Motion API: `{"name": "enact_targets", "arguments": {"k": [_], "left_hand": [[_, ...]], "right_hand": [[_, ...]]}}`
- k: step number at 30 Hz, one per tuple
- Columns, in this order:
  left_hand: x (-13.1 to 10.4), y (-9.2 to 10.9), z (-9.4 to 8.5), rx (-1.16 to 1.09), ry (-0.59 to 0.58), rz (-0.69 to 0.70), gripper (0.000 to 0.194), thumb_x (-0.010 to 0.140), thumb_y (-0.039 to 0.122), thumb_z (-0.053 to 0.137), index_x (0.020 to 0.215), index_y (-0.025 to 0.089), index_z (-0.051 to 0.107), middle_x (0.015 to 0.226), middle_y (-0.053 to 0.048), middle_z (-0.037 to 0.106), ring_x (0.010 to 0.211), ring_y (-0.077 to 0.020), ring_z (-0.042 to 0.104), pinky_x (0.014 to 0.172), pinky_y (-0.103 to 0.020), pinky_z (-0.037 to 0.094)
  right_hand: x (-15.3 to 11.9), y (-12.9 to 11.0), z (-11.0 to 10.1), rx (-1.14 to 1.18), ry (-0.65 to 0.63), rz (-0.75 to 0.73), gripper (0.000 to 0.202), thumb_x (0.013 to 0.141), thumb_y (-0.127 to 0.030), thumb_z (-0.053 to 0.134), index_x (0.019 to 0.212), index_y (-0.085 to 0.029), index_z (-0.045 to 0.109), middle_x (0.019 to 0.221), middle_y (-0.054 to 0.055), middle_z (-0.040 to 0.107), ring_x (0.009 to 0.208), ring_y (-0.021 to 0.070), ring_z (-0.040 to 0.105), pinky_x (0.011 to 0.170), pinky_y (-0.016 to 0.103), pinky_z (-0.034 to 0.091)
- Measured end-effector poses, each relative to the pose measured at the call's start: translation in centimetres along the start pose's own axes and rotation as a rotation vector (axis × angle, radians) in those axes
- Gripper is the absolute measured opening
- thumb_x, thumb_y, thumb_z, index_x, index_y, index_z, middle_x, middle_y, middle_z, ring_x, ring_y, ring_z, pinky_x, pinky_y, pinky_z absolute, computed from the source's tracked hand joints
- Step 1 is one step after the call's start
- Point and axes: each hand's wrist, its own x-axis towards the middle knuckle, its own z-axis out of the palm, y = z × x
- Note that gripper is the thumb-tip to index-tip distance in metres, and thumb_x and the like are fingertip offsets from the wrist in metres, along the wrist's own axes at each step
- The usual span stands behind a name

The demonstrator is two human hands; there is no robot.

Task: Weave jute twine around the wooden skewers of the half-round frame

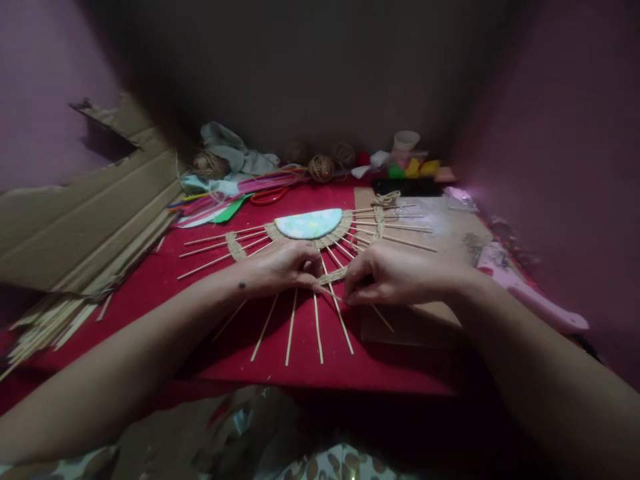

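Observation:
A half-round piece (309, 224) with a pale blue-green face lies on the red cloth, flat edge away from me. Thin wooden sticks (294, 327) fan out from its curved side, with jute twine (336, 275) woven across them in bands. My left hand (295, 265) is closed over the sticks near the middle, thumb and fingers pinching the twine. To its right, my right hand (370, 272) is closed in a pinch on the strand's other end. The strand runs short between both hands, across one stick. Some sticks are hidden beneath my hands.
Cardboard (75, 227) leans at the left over a bundle of loose sticks (55, 323). Balls of twine (321, 169), red-handled scissors (270, 196) and a white cup (406, 141) stand along the back. A pink glue gun (533, 293) lies right, beside a cardboard sheet (450, 220).

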Motion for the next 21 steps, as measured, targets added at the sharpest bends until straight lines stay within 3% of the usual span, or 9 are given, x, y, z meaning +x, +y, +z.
{"name": "enact_targets", "arguments": {"k": [3, 9, 13, 21], "left_hand": [[-0.3, 0.4, 0.0, 0.041, 0.0, 0.008, 0.029, 0.072, 0.042, 0.073, 0.075, 0.014, 0.064, 0.066, 0.002, 0.058, 0.062, -0.011, 0.048, 0.056, -0.021, 0.033], [-0.6, 0.7, 0.4, 0.014, 0.006, 0.079, 0.019, 0.078, 0.031, 0.069, 0.085, 0.015, 0.064, 0.075, 0.0, 0.06, 0.07, -0.012, 0.053, 0.063, -0.021, 0.038], [-1.0, 1.5, 0.5, 0.047, -0.023, 0.171, 0.01, 0.084, 0.026, 0.063, 0.088, 0.016, 0.063, 0.079, 0.001, 0.06, 0.071, -0.011, 0.053, 0.066, -0.021, 0.038], [-1.7, 2.3, 1.0, 0.157, -0.082, 0.267, 0.019, 0.093, 0.031, 0.05, 0.1, 0.02, 0.065, 0.088, -0.002, 0.06, 0.075, -0.0116, 0.056, 0.066, -0.021, 0.039]], "right_hand": [[0.0, 0.0, 0.7, -0.076, -0.062, -0.046, 0.016, 0.081, -0.016, 0.056, 0.078, -0.016, 0.072, 0.064, -0.001, 0.064, 0.055, 0.0078, 0.047, 0.054, 0.022, 0.031], [-0.9, -0.2, 1.3, -0.153, -0.033, -0.062, 0.015, 0.083, -0.02, 0.057, 0.078, -0.017, 0.07, 0.066, 0.0, 0.064, 0.054, 0.0078, 0.045, 0.052, 0.023, 0.028], [-1.9, 0.0, 1.9, -0.152, 0.031, -0.028, 0.015, 0.085, -0.02, 0.055, 0.078, -0.016, 0.069, 0.069, 0.001, 0.064, 0.058, 0.0092, 0.048, 0.054, 0.022, 0.031], [-2.3, 0.2, 3.3, -0.204, 0.151, -0.036, 0.018, 0.087, -0.018, 0.054, 0.077, -0.014, 0.067, 0.074, 0.005, 0.066, 0.069, 0.0123, 0.054, 0.065, 0.024, 0.037]]}}
